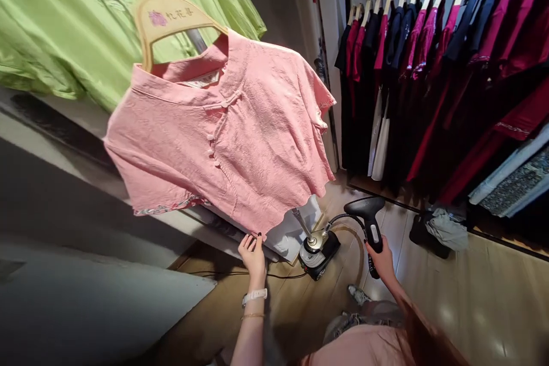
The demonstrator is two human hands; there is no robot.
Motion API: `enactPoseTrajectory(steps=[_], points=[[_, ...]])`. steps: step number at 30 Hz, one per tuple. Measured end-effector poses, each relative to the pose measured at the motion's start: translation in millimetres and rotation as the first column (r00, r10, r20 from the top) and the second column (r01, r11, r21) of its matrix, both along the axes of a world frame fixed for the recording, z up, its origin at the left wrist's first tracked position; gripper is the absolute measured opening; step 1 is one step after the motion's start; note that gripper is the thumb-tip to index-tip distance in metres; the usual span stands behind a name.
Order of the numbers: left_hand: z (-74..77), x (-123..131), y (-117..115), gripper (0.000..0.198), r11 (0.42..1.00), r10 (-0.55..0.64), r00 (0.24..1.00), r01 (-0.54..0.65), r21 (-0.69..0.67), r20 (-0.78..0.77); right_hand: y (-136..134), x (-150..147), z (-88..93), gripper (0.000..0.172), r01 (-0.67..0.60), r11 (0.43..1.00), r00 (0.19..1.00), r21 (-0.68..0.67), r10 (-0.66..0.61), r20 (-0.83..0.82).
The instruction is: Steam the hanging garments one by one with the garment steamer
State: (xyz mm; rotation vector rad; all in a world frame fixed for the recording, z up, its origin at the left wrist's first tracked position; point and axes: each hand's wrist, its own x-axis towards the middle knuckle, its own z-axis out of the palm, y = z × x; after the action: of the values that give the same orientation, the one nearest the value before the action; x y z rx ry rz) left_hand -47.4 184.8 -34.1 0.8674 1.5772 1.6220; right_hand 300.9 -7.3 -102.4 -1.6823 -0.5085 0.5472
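A pink short-sleeved blouse [240, 137] hangs on a wooden hanger [167, 17] in front of me. My left hand [253, 254] pinches the blouse's bottom hem, fingers closed on the cloth. My right hand [380, 260] is wrapped round the handle of a black garment steamer head [368, 214], held to the right of the blouse and apart from it. A hose runs from the steamer head to the steamer base [318, 249] on the floor between my hands.
A green garment [64, 17] hangs at the upper left. A rack of dark blue, red and magenta clothes [437, 57] fills the right side. A dark bag with grey cloth [437, 229] lies on the wooden floor beneath it. A power cord [223, 273] trails left.
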Motion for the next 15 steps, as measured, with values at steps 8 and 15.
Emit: enactPoseTrajectory(steps=[8, 15], points=[[-30.9, 41, -38, 0.028, 0.949, -0.104, 0.978, 0.152, -0.276, 0.181, -12, 8, 6.2, 0.059, 0.038, 0.999, 0.998, -0.02, -0.039, -0.052], [-37.7, 154, -55, 0.021, 0.794, -0.297, 0.761, 0.532, -0.294, 0.576, 18, 46, 36.1, 0.057, 0.017, 1.0, 0.998, 0.025, -0.016, -0.056]])
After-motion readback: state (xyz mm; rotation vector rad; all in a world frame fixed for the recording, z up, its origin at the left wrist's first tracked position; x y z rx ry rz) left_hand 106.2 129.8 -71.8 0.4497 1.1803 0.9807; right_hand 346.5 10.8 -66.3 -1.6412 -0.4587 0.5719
